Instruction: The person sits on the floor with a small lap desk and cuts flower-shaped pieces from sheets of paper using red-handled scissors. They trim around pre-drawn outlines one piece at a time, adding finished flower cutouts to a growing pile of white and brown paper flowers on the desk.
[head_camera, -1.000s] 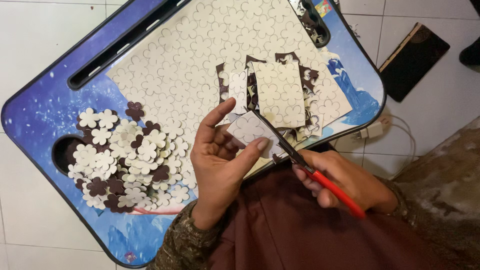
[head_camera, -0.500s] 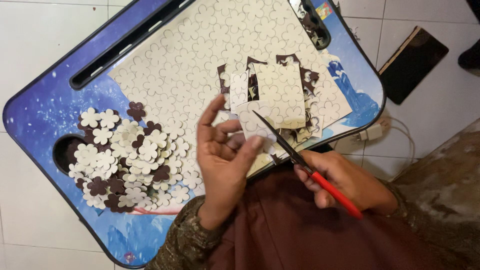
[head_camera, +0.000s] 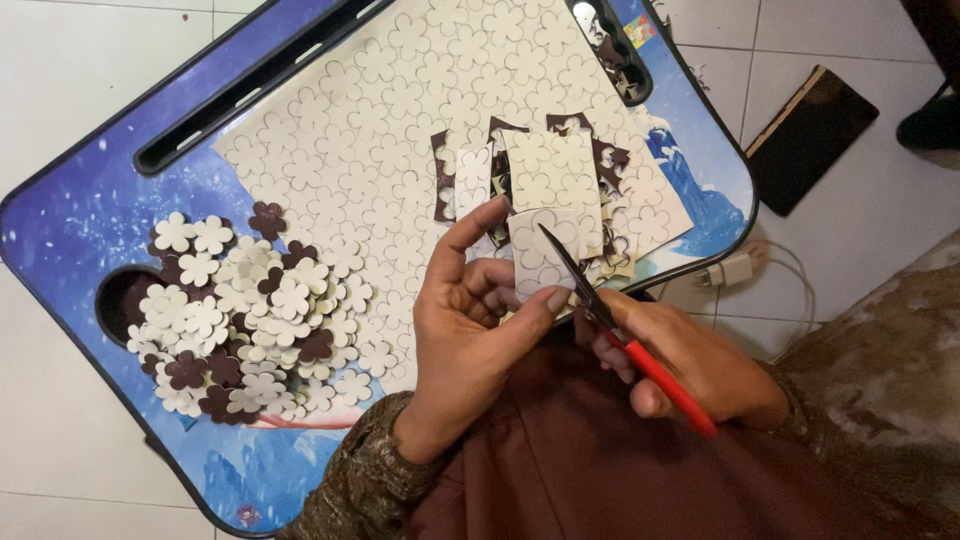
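Note:
My left hand (head_camera: 470, 330) pinches a small cream square of foam sheet (head_camera: 540, 255) stamped with flower outlines, held over the near edge of a blue lap table (head_camera: 90, 220). My right hand (head_camera: 700, 365) grips red-handled scissors (head_camera: 610, 320), whose dark blades lie across the square. Just behind the hands sits a stack of cut cream and brown squares (head_camera: 555, 180). A large cream sheet of flower outlines (head_camera: 380, 130) covers the table top.
A heap of cut-out cream and brown flowers (head_camera: 250, 310) lies on the table's left side beside a round cup hole (head_camera: 120, 300). A dark flat board (head_camera: 810, 135) and a white plug with cable (head_camera: 735, 270) lie on the tiled floor to the right.
The small square has turned in my left hand and now sits higher. The scissors have moved up with their blades over it.

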